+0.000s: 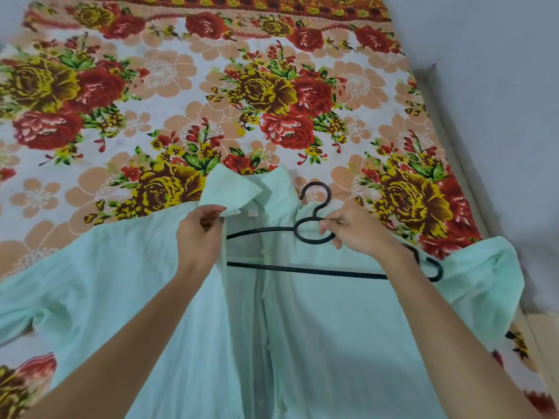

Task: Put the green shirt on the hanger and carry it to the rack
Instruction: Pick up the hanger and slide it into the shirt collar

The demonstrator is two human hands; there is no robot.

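Pale green cloth shirt (317, 343) seems light, floppy: left hand (198, 237) pinches its collar (230, 192), right hand (357, 234) grips black wire hanger (302, 270).

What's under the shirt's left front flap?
The left end of the hanger goes under it; its tip is hidden by cloth. The left hand pinches that edge of the shirt; the right hand holds the hanger's loop.

Left end of the hanger (302, 270) hidden under the green shirt (121, 282) front by the left hand (199, 237); its right shoulder covered by the right hand (358, 234). Shirt hem and forearms cut off at bottom edge. Collar label (252, 213) too small to read.
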